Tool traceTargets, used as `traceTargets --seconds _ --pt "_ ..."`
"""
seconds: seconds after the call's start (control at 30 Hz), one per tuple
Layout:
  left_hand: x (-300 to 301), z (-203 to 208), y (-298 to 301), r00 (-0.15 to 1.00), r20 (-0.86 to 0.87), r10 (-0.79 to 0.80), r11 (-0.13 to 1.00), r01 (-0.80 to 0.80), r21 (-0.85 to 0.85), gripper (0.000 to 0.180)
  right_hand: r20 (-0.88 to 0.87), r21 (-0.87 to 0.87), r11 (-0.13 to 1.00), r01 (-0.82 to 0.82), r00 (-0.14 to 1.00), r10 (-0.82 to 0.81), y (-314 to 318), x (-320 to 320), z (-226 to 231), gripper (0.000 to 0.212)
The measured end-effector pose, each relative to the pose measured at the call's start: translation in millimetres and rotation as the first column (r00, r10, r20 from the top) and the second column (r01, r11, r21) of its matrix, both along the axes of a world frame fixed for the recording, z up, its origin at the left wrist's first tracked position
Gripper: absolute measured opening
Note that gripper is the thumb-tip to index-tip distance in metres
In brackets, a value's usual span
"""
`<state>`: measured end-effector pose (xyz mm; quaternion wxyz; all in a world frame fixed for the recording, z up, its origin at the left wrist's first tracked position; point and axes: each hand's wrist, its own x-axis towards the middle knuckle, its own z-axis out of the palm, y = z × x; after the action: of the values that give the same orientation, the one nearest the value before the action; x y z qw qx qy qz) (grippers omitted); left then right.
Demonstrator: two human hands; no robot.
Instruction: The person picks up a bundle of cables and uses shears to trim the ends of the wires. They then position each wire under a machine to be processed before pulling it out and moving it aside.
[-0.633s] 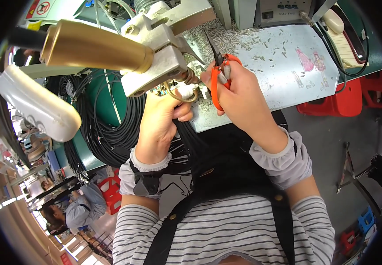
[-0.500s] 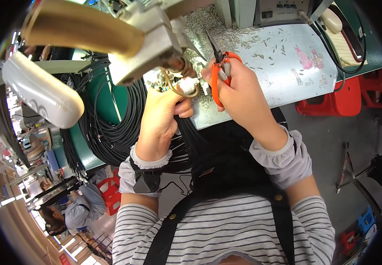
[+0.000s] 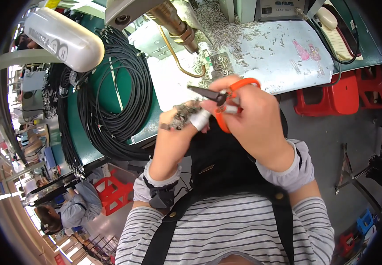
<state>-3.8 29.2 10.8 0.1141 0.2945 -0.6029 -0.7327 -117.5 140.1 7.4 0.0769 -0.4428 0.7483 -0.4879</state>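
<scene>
My left hand is closed around a bunch of small metal-tipped cable ends. White tape wraps its thumb. In my right hand is a pair of cutting pliers with orange handles and dark jaws, which point left above the bunch. The two hands are close together at the bench's near edge, and the fingers of the right partly overlap the left thumb. Beyond them stands a press head with a bent copper-coloured tube beside it.
Coiled black cables lie on the green bench at left. A white lamp juts in above them. Many tiny metal pieces cover the metal plate. Red stools stand at right; a seated person is far left.
Both hands have drawn back from the press toward me, bringing the cable bunch and pliers. The pliers have turned from pointing away to pointing left. The view has shifted, uncovering more of the press.
</scene>
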Motion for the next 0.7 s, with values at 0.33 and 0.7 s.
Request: traceTargets --seconds 0.33,0.7 --pt "6.0 3.7 9.3 0.974 -0.031 0.223 0.955 -0.212 0.207 0.013 0.172 -0.288 0.956 -0.051 0.979 0.104 -0.6 5.8 -25.8 0.022" --pt "-1.0 5.4 14.0 0.971 -0.123 0.207 0.914 -0.236 -0.33 0.021 -0.06 -0.293 0.952 -0.09 0.995 0.076 -1.9 6.3 -28.3 0.02"
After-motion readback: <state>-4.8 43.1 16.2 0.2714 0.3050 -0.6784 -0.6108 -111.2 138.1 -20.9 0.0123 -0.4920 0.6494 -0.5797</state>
